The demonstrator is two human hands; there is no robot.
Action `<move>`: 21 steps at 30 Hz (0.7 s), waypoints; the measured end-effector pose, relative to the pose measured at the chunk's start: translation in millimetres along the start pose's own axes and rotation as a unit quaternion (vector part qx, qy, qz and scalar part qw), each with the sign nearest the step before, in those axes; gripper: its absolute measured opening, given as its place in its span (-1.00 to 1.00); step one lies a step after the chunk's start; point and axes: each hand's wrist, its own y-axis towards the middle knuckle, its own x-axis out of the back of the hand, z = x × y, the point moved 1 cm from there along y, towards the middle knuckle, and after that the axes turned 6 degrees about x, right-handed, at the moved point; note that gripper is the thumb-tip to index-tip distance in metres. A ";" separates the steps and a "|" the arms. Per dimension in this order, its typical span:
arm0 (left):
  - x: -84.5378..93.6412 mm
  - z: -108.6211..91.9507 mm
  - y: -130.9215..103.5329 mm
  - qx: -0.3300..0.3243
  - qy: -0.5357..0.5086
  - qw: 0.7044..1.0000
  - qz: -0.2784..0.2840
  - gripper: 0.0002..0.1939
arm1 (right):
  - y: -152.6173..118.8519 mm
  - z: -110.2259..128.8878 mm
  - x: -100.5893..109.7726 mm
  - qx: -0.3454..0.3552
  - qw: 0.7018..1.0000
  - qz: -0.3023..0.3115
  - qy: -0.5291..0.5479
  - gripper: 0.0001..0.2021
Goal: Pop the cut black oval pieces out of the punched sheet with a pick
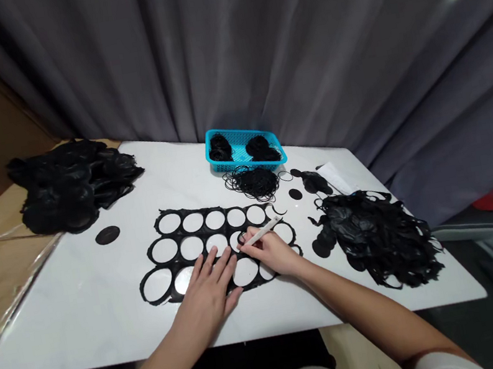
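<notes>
A flat black rubber sheet point(210, 234) lies spread near the middle of the white table, towards its near edge. It is punched through with rows of large round holes, so the white top shows inside each ring and only a thin black web is left between them. Its outline is scalloped, following the circles, and it lies slightly askew, the far row running towards the right. A slim white pen-like tool point(261, 232) rests slanted over the right part of the sheet, its tip down at a hole's edge in the middle row, its far end pointing up and right.
</notes>
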 end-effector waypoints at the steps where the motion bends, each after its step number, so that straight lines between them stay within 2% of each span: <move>1: 0.0 -0.4 -0.1 -0.002 0.002 1.000 -0.002 -0.49 | -0.4 0.6 -1.0 0.003 1.000 0.002 -0.012 -0.74; 9: -3.3 -0.2 -1.2 -0.006 0.012 1.000 -0.016 -0.49 | -3.6 2.0 -4.4 0.040 0.997 0.003 -0.071 -0.79; 16: -4.9 -0.5 -2.3 -0.008 0.021 1.000 -0.016 -0.49 | -1.5 -2.4 -2.5 0.034 0.997 -0.007 -0.065 -0.78; 19: -5.3 -0.8 -2.7 -0.007 0.018 1.000 -0.017 -0.48 | -6.2 0.6 -5.7 0.069 0.989 -0.006 -0.128 -0.79; 21: -6.4 -0.8 -3.1 -0.003 0.015 1.000 -0.015 -0.47 | -11.7 2.5 -10.3 0.129 0.971 0.013 -0.199 -0.83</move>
